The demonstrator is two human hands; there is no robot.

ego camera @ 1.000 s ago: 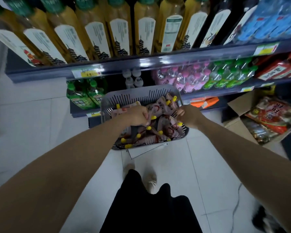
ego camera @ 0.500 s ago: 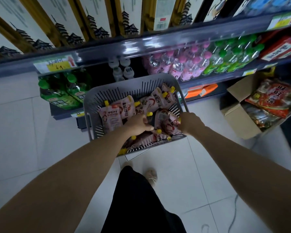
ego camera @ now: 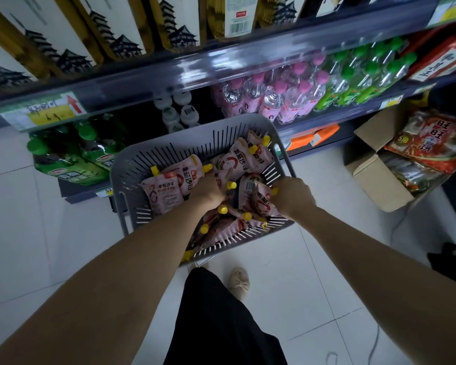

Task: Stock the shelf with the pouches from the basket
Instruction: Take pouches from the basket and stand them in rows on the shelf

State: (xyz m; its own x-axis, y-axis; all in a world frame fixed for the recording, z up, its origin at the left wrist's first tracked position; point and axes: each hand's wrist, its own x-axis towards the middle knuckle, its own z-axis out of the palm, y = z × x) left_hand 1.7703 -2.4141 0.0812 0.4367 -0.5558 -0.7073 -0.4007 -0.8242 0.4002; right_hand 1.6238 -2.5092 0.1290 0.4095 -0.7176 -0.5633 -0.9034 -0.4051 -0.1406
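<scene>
A grey slotted basket [ego camera: 132,169] stands on the floor in front of the shelf [ego camera: 248,67]. It holds several pink pouches [ego camera: 166,193] with yellow caps. My left hand [ego camera: 208,189] reaches into the middle of the basket, fingers closed among the pouches. My right hand [ego camera: 291,197] is at the basket's right side, closed on a pink pouch [ego camera: 261,202] that is tilted up against the wall. Other pouches lie under both hands, partly hidden.
Green bottles [ego camera: 66,154] stand low on the left, pink-capped [ego camera: 271,98] and green-capped bottles [ego camera: 363,80] on the shelf behind the basket. An open cardboard box [ego camera: 379,177] of red snack packs sits on the floor at right. My foot [ego camera: 238,283] is below the basket.
The view has moved closer and lower over the basket. My right hand has gone from the basket's rim onto a pouch, and my left hand has pushed deeper among the pouches.
</scene>
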